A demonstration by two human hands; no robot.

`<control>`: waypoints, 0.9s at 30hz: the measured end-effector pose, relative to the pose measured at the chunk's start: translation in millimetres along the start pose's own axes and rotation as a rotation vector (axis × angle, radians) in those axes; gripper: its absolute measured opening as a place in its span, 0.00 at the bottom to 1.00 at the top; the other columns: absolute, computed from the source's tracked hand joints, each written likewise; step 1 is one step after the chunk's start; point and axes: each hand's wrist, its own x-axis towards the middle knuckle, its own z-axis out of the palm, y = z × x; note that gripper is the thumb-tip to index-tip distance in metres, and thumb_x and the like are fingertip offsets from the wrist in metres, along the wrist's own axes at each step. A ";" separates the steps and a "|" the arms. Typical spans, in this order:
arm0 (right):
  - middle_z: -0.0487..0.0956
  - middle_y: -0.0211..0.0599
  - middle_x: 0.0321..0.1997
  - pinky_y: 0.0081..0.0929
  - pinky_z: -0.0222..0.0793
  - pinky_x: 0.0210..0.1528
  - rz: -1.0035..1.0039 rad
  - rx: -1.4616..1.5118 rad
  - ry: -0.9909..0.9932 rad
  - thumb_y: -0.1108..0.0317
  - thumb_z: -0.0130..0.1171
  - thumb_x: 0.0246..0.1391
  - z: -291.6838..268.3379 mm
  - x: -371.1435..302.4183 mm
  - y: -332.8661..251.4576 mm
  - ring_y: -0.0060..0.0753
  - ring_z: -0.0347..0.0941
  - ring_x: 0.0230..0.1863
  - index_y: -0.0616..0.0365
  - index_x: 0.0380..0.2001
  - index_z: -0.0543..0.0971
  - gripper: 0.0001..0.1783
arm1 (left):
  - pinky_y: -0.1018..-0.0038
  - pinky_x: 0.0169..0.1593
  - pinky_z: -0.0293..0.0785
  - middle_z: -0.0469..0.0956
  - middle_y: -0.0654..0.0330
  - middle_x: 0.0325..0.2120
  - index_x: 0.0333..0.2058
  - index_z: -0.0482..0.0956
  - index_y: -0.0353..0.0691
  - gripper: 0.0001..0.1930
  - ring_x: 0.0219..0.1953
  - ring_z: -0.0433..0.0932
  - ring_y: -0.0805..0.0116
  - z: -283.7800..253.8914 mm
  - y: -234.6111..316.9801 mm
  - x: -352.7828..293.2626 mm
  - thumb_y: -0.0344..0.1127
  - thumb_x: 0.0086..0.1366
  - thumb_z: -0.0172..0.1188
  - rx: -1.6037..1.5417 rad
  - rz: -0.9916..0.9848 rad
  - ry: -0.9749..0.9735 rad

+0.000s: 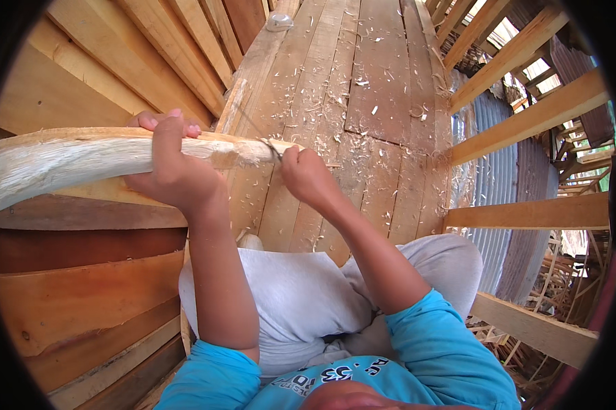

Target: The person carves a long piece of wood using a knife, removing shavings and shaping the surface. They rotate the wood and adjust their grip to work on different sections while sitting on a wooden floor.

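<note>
A long pale pole of whittled wood (69, 160) comes in from the left rim and ends in front of me, bent by the lens. My left hand (178, 164) is wrapped round it, with the thumb on top and fingertips showing behind. At the pole's right end, my right hand (308, 176) is closed in a fist on a knife, whose thin dark blade (274, 149) lies across the cut wood. The fist hides the knife's handle. Freshly cut, rough wood shows beside the blade.
I sit on a plank floor (322, 89) strewn with curled wood shavings. Upright boards (110, 55) line the left side. A wooden railing (527, 213) and corrugated metal sheets (492, 178) stand on the right. A small clear, rounded object (279, 22) lies at the far end.
</note>
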 end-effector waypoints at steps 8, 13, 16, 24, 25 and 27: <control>0.80 0.62 0.34 0.46 0.74 0.44 0.016 0.107 -0.030 0.65 0.42 0.60 11.6 9.1 14.0 0.62 0.78 0.40 0.70 0.34 0.80 0.20 | 0.70 0.29 0.67 0.65 0.62 0.21 0.28 0.66 0.39 0.10 0.20 0.65 0.71 -3.5 -3.3 8.1 0.19 0.50 0.55 0.003 0.008 0.018; 0.77 0.72 0.36 0.51 0.68 0.49 0.064 0.232 0.016 0.54 0.33 0.63 23.1 33.8 51.3 0.70 0.75 0.41 0.77 0.32 0.78 0.33 | 0.72 0.28 0.68 0.67 0.61 0.26 0.29 0.67 0.37 0.09 0.21 0.68 0.70 3.7 -4.7 7.0 0.19 0.50 0.57 0.001 0.023 0.031; 0.76 0.73 0.39 0.51 0.67 0.53 0.006 0.060 0.068 0.55 0.32 0.63 20.2 42.4 80.6 0.71 0.73 0.45 0.78 0.34 0.78 0.33 | 0.73 0.28 0.67 0.67 0.61 0.23 0.28 0.67 0.37 0.09 0.21 0.68 0.70 6.7 0.2 3.2 0.19 0.51 0.57 -0.005 -0.006 0.052; 0.76 0.72 0.42 0.50 0.67 0.54 0.005 0.043 0.026 0.50 0.31 0.66 14.7 38.5 69.3 0.69 0.73 0.48 0.78 0.38 0.77 0.37 | 0.75 0.28 0.65 0.66 0.62 0.20 0.26 0.67 0.38 0.08 0.21 0.67 0.72 12.5 4.4 0.4 0.20 0.51 0.58 0.033 -0.011 0.097; 0.77 0.71 0.41 0.50 0.68 0.53 0.022 0.079 0.025 0.49 0.31 0.66 14.7 36.4 64.4 0.68 0.74 0.47 0.78 0.38 0.77 0.37 | 0.75 0.28 0.65 0.66 0.62 0.20 0.26 0.67 0.38 0.08 0.21 0.67 0.72 14.7 6.1 -0.8 0.20 0.51 0.58 0.051 -0.018 0.117; 0.78 0.68 0.38 0.49 0.69 0.52 0.054 0.150 0.021 0.46 0.33 0.66 15.5 32.2 51.0 0.67 0.75 0.45 0.77 0.37 0.78 0.38 | 0.75 0.29 0.65 0.66 0.62 0.19 0.26 0.67 0.38 0.08 0.21 0.67 0.72 14.5 4.9 0.6 0.20 0.51 0.58 0.059 -0.013 0.113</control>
